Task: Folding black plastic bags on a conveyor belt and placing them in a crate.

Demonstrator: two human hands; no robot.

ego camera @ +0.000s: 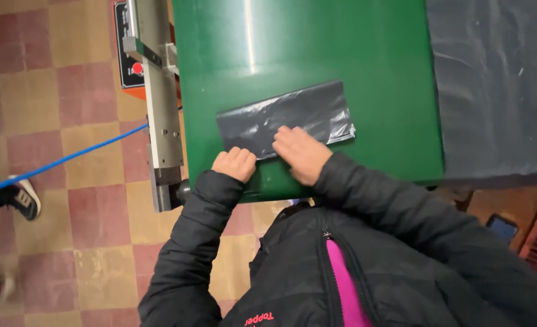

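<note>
A folded dark grey plastic bag lies flat on the green table, near the table's front edge and slightly tilted, its right end higher. The right hand is spread palm-down, fingers extended, pressing on the bag's lower edge. The left hand is curled into a loose fist, knuckles up, at the bag's lower left corner; whether it pinches the plastic I cannot tell. Both arms are in black puffer sleeves. To the right of the table, a broad sheet of grey plastic film hangs, touching the table's right edge. To the left of the table stands a metal machine bar with an orange-backed control panel, and a blue cable runs out over the checkered floor tiles, past another person's shoe.
</note>
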